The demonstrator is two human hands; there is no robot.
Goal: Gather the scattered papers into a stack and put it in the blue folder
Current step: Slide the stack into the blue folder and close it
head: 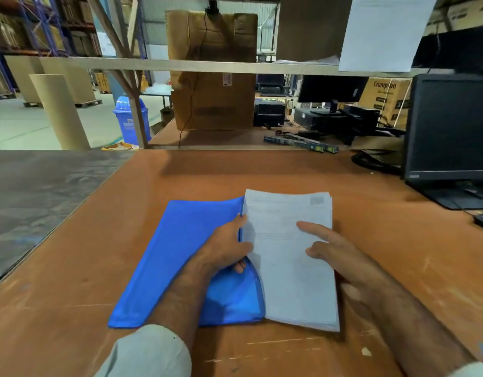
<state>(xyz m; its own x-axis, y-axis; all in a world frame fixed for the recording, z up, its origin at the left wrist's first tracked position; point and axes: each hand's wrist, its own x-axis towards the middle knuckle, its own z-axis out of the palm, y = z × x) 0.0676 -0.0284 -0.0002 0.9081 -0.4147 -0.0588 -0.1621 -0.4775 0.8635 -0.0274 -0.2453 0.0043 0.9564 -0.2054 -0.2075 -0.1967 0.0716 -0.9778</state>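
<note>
Paper stack lies between both hands, on blue folder.

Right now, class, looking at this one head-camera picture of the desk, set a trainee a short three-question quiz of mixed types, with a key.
1. True or false: the paper stack lies to the right of the blue folder.
2. Which hand grips the stack's left edge? A) left hand B) right hand
3. Fill in: the right hand's fingers rest on top of the ____.

Key: 1. True. 2. A. 3. paper stack; the fingers lie fairly straight, and the stack sits on the orange table.
</note>
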